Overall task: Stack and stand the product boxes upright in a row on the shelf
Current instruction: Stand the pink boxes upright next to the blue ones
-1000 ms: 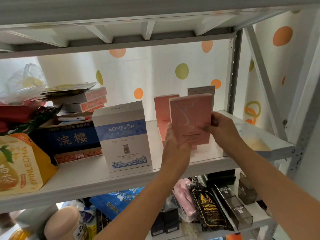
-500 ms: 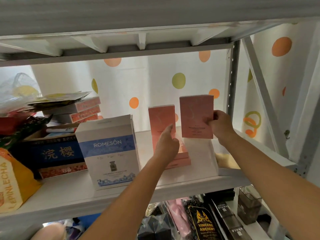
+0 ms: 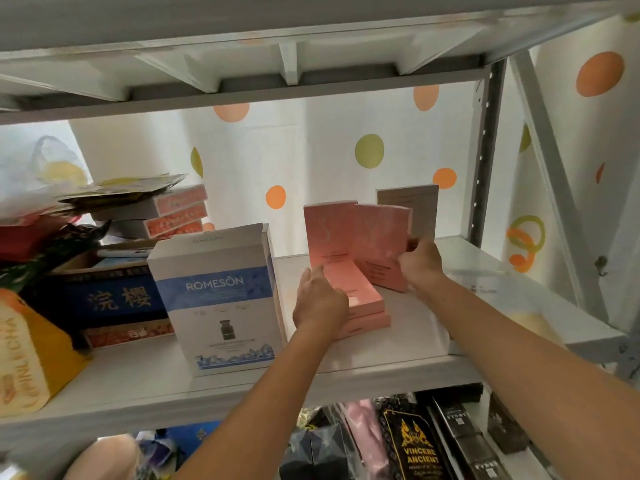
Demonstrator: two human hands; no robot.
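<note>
The head camera looks forward and slightly up, close to the white shelf (image 3: 242,386).

My right grip (image 3: 420,265) pinches one upright pink cardboard box (image 3: 381,244), just beside a second upright pink box (image 3: 329,233); two flat pink boxes (image 3: 363,303) lie stacked in front.

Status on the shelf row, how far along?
Done: the left pink box and a grey box stand upright. In hand: the right hand grips the second pink box, upright. Remaining: two stacked pink boxes lie flat, the left hand touching them.
</note>
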